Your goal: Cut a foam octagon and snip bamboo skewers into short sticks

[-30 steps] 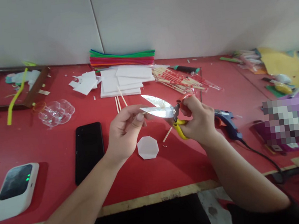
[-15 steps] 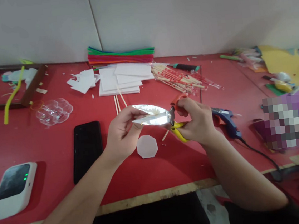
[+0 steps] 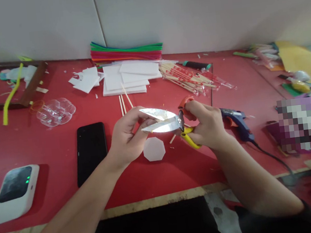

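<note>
My right hand [image 3: 208, 123] grips the scissors [image 3: 164, 125] by one orange and one yellow handle. Their shiny blades are parted and point left toward my left hand [image 3: 131, 136]. The fingers of that hand are pinched together beside the blade tips, and whatever they hold is hidden behind the blades. Flat on the table below lies a white octagonal piece [image 3: 154, 149]. A short piece of wooden stick [image 3: 172, 139] rests to its right. Thin wooden sticks [image 3: 122, 105] lie just beyond my left hand.
White sheets [image 3: 131, 78] are stacked at the back, before colored pipe cleaners [image 3: 127, 51]. Wrapped sticks [image 3: 187, 77] lie to their right. A glue gun [image 3: 237, 122] with its cable sits at right. A black phone [image 3: 90, 152] and a white device [image 3: 15, 192] are at left.
The scissor blades are spread slightly wider than before. Both hands and the scissors sit a little further right in view; the whole view has shifted slightly.
</note>
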`<state>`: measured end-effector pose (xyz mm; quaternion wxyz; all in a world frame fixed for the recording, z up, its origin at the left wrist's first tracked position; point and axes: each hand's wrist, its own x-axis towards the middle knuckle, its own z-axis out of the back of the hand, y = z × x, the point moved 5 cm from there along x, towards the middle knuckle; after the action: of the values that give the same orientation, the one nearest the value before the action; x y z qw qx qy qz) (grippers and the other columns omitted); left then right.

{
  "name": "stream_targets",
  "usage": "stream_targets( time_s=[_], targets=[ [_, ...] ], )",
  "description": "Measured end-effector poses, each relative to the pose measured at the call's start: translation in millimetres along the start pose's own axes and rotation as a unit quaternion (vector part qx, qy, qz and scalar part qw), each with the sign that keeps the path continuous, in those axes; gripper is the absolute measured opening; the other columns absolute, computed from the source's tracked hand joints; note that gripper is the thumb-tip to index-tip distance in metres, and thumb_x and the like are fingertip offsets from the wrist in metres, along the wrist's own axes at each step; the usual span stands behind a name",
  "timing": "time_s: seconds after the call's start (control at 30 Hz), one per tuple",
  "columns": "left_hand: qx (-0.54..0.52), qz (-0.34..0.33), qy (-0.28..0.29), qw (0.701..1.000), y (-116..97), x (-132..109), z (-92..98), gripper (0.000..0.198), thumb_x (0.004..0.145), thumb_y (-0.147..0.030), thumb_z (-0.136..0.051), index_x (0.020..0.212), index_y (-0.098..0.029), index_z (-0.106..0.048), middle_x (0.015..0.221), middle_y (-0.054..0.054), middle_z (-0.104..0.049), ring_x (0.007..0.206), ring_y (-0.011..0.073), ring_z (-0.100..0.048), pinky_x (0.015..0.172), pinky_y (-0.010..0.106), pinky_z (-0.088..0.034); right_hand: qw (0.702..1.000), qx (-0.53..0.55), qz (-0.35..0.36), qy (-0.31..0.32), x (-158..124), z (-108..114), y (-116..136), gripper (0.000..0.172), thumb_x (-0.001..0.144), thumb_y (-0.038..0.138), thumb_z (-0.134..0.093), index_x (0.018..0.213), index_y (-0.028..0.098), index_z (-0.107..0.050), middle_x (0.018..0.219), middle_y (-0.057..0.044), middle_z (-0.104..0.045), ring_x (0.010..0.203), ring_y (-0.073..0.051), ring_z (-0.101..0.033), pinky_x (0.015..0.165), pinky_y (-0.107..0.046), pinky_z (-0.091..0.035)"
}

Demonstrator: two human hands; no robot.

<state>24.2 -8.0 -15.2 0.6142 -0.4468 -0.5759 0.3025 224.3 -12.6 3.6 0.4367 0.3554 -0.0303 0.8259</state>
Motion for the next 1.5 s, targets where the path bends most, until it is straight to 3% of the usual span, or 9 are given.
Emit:
stream_targets(
  time_s=[0.33, 0.8, 1.1, 1.5],
  targets=[
    [0.01, -0.002, -0.01, 1.0, 3.2, -3.4, 1.7, 0.008, 0.092, -0.023, -0.066, 0.092, -0.029, -0.072, 0.079, -0.001, -0.069, 0.069, 0.0145, -0.061, 0.067, 0.028, -0.05, 1.0, -0.011, 0.0, -0.014, -4.1, -2.5, 0.6, 0.031, 0.066, 0.027, -0.063, 0.075, 0.026, -0.033, 0.06, 0.007, -0.034, 0.049, -0.009, -0.027, 0.047, -0.025, -0.028],
    [0.026, -0.062, 0.024, 0.997, -4.0, -0.8, -2.0, 0.003, 0.092, -0.025, -0.068, 0.094, -0.026, -0.069, 0.08, -0.001, -0.065, 0.071, 0.0133, -0.061, 0.063, 0.025, -0.05, 1.0, 0.0, -0.013, -0.025, -5.9, -8.0, 0.9, 0.031, 0.069, 0.025, -0.059, 0.074, 0.026, -0.028, 0.058, 0.009, -0.026, 0.05, -0.009, -0.021, 0.043, -0.023, -0.024],
    [-0.003, -0.051, 0.031, 0.998, -6.1, 2.6, -6.1, 0.011, 0.096, -0.018, -0.059, 0.092, -0.026, -0.066, 0.083, -0.001, -0.066, 0.077, 0.0129, -0.064, 0.068, 0.025, -0.052, 0.999, 0.016, -0.028, -0.005, -7.8, -11.4, -5.0, 0.032, 0.064, 0.026, -0.058, 0.09, 0.025, -0.041, 0.066, 0.006, -0.044, 0.051, -0.01, -0.034, 0.048, -0.025, -0.034],
    [0.008, -0.064, 0.033, 0.997, -6.0, 2.6, -6.3, 0.014, 0.099, -0.018, -0.053, 0.093, -0.026, -0.064, 0.072, -0.003, -0.056, 0.079, 0.0118, -0.064, 0.07, 0.023, -0.051, 0.999, 0.036, -0.028, 0.024, -7.8, -12.9, -3.2, 0.032, 0.067, 0.028, -0.062, 0.089, 0.025, -0.04, 0.066, 0.007, -0.04, 0.052, -0.009, -0.03, 0.049, -0.025, -0.032]
  ],
)
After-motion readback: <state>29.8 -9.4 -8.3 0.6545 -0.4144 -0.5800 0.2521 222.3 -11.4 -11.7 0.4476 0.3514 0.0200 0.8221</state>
